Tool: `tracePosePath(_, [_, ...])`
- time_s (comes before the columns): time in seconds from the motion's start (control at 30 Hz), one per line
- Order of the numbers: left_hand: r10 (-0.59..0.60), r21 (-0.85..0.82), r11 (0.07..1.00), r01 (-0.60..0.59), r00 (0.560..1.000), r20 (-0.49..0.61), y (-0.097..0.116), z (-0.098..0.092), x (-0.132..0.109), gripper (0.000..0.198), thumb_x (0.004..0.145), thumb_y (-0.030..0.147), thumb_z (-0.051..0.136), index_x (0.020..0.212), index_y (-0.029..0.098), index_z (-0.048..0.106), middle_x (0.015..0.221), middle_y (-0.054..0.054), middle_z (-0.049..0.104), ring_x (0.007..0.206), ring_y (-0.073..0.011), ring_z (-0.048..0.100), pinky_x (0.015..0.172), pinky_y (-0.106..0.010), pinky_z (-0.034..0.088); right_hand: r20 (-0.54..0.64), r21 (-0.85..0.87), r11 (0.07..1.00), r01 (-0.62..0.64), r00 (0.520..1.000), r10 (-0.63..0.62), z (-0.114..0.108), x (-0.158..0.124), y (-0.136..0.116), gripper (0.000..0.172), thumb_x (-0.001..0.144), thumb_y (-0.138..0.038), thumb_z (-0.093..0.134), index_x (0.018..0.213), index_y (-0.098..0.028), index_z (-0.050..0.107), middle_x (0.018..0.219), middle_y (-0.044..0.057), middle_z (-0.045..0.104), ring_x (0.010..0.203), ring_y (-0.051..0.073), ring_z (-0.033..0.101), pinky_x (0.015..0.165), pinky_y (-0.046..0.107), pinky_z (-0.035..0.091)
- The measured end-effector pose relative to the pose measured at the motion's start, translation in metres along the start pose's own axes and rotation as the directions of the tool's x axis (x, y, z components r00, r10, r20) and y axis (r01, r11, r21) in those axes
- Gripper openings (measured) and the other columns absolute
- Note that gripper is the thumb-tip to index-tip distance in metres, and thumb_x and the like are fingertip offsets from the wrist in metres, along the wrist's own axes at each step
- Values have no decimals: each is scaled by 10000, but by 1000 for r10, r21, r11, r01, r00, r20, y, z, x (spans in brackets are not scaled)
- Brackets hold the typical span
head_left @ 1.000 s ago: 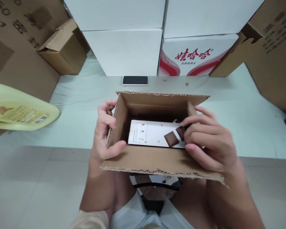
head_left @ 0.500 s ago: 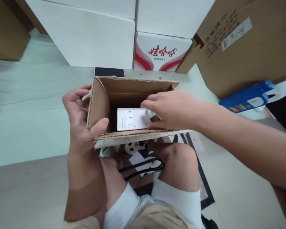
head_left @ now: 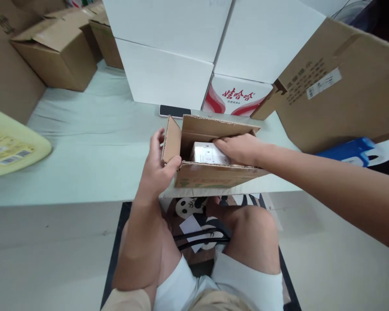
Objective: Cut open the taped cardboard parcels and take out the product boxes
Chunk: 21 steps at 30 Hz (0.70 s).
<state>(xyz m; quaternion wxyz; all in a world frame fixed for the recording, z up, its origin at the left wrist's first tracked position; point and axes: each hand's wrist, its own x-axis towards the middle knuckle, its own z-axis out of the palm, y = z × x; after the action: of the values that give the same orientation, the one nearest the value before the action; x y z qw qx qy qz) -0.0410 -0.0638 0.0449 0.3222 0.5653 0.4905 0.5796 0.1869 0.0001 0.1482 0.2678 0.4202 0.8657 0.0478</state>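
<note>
Cardboard box (head_left: 214, 177), open at the top, stands at the near edge of a pale green desk (head_left: 94, 147), its front wall level with the rim. A small white box (head_left: 205, 153) lies inside it.

Behind, stacked white cartons (head_left: 168, 77) and a red-and-white carton (head_left: 235, 97) wall off the back of the desk, and a dark phone (head_left: 175, 111) lies flat between them and the cardboard box. A large brown carton (head_left: 337, 86) leans in close on the right with a blue box (head_left: 350, 151) below it. A yellow container (head_left: 9, 147) lies at the left edge, with smaller brown cartons (head_left: 58, 56) further back. The widest open stretch of desk is to the left of the cardboard box. Below the rim, a panda-print bag (head_left: 194, 211) sits between the person's knees above a pale floor (head_left: 35, 259).

The left hand (head_left: 158, 166) rises from below and clamps the box's left wall, thumb over the near corner, fingers behind the flap. The right hand (head_left: 238, 149) comes in from the right, forearm level, and reaches inside, palm down with fingers on the small white box; whether it grips cannot be told.
</note>
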Motion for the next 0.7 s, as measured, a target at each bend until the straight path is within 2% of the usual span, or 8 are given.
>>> tracePosePath(0.1, [-175,-9,984,175,984,10,6,7,0,435,859,456,649,1163,147,672,1060,-119,744,988,-280,697,893,-406,592,-203,143,990,-4,979,33,-19,-15,19,649,790,-458,694,1365,-190,553,1281,161,681,1055,327,676,760,390,539])
tracePosePath(0.17, [-236,-44,971,234,970,-51,4,12,1,447,879,547,627,1056,144,705,981,-110,758,980,-287,706,910,-411,588,-333,264,964,4,939,88,-33,-34,37,774,720,-518,727,1390,-179,537,1257,163,681,1020,322,667,772,425,553])
tracePosePath(0.27, [-296,-221,944,243,922,-251,-11,22,7,527,901,659,574,1060,170,690,1057,-122,756,1131,-297,691,1005,-415,570,-514,530,848,29,806,293,-39,-66,63,847,652,-536,755,1396,-189,549,1288,155,663,1052,341,664,842,510,563])
tracePosePath(0.37, [-422,-439,871,221,794,-438,-26,30,15,592,918,703,514,1188,185,612,1230,-143,706,1254,-289,655,1062,-423,559,-535,827,531,185,550,641,-17,-83,75,658,638,-477,744,1252,-265,634,1268,103,685,1119,354,668,934,559,560])
tracePosePath(0.43, [-459,-495,851,179,712,-532,-30,29,18,609,927,699,495,1245,184,565,1284,-145,679,1292,-288,637,1066,-433,568,-399,891,224,394,447,801,12,-83,73,520,667,-485,668,1151,-296,663,1191,88,714,1165,362,662,943,577,573])
tracePosePath(0.5, [-400,-463,880,106,692,-601,-31,18,19,594,942,683,474,1251,183,558,1284,-138,681,1310,-297,625,1059,-454,582,-228,831,-61,553,438,870,46,-76,67,503,686,-541,584,1119,-299,669,1147,87,727,1217,357,647,921,572,598])
tracePosePath(0.6, [-159,-292,952,-87,677,-719,-35,-13,21,479,989,609,413,1184,214,603,1245,-93,714,1331,-314,615,1054,-525,586,-6,756,-338,560,523,852,104,-56,52,522,750,-605,531,1138,-280,660,1177,69,734,1241,312,652,890,501,628])
tracePosePath(0.7, [101,-65,955,-289,525,-845,-41,-44,26,313,1017,511,408,1136,319,625,1252,11,723,1405,-272,566,1085,-530,563,13,785,-414,461,656,754,156,-28,34,561,864,-651,458,1226,-259,632,1254,81,721,1201,298,685,840,472,639])
